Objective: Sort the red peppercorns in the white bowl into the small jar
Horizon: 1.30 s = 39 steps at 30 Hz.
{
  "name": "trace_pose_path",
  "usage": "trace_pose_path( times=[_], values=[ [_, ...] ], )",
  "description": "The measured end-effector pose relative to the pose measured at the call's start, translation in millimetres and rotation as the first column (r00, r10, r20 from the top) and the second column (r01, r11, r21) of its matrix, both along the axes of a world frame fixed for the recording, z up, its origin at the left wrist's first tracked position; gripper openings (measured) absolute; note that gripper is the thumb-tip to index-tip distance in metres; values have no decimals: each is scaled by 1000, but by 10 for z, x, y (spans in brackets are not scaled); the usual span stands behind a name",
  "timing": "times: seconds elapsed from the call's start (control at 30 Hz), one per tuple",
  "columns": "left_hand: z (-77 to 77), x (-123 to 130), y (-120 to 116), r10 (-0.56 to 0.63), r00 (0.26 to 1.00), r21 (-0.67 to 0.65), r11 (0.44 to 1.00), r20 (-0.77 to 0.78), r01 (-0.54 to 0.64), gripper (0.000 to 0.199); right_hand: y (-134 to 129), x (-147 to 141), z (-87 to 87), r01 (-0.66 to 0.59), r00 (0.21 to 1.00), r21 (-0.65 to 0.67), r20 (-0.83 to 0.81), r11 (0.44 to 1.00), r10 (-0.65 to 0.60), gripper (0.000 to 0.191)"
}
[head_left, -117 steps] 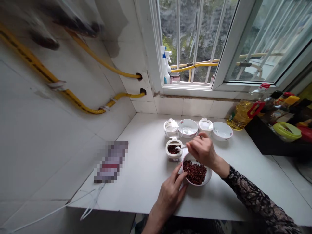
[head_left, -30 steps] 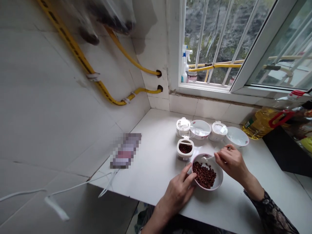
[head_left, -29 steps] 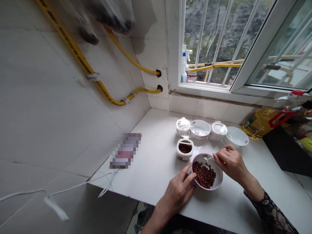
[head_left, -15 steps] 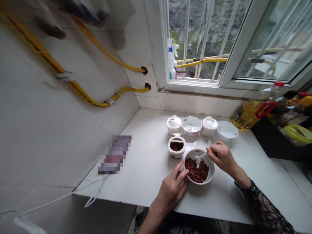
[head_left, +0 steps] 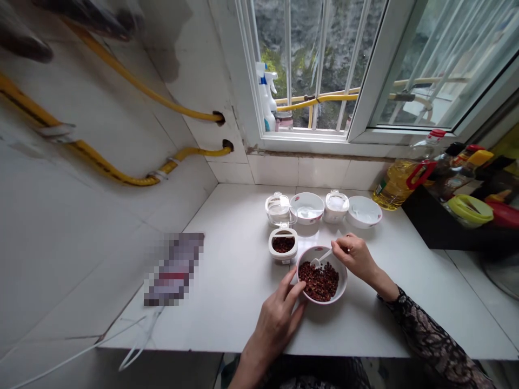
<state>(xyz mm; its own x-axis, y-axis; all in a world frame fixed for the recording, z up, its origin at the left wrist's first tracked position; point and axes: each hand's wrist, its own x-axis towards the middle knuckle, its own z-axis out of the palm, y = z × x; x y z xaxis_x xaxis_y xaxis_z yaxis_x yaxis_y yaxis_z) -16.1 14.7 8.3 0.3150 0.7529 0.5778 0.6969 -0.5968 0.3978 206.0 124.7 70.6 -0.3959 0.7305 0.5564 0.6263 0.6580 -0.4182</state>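
A white bowl (head_left: 343, 286) holds a heap of dark red dried bits (head_left: 320, 283) that look like peppercorns. My left hand (head_left: 279, 313) grips the bowl's left side, with fingertips on the rim and thumb low beside it. Pinched in my right hand (head_left: 352, 256) is the handle of a small white spoon (head_left: 323, 256), its tip among the bits near the bowl's back left. Just behind and left stands an open jar (head_left: 283, 246) with similar dark red contents. Farther back are a clear-lidded jar (head_left: 278, 209), a bowl (head_left: 307, 208), another jar (head_left: 336, 206) and a second bowl (head_left: 365, 212).
An oil bottle (head_left: 399, 178) and a black box (head_left: 430, 219) with several condiment containers stand at the back right. A blurred-out flat object (head_left: 175, 270) with a white cable (head_left: 138, 346) lies at the left. Behind the counter (head_left: 227, 281) is a barred window.
The camera view has turned slightly, shifting the scene left. The spoon remains in the bits, whose heap now looks more closed around its tip. Both hands keep their hold.
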Motion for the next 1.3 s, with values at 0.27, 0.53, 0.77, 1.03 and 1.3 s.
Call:
trace_pose_path(
  times=[0.27, 0.53, 0.77, 1.03, 1.3],
  values=[
    [4, 0, 3, 0, 1000, 8, 1000, 1, 0, 32, -3, 12, 28, 8, 982, -289, -177, 957, -62, 49],
    [-21, 8, 1, 10, 1000, 8, 1000, -4, -10, 34, 22, -70, -27, -103, 904, -604, -388, 790, -179, 55],
    [-13, 3, 11, -4, 1000, 32, 999, -7, 4, 32, 100, -204, 175, -101, 905, -533, -401, 840, -146, 52],
    [-29, 8, 13, 13, 1000, 39, 999, -12, -13, 35, 125, -529, 468, -124, 992, 387, 21, 914, 126, 32],
    [-12, 5, 7, 6, 1000, 19, 1000, -1, -6, 33, 53, -410, 483, -171, 985, 487, 107, 857, 136, 27]
  ],
)
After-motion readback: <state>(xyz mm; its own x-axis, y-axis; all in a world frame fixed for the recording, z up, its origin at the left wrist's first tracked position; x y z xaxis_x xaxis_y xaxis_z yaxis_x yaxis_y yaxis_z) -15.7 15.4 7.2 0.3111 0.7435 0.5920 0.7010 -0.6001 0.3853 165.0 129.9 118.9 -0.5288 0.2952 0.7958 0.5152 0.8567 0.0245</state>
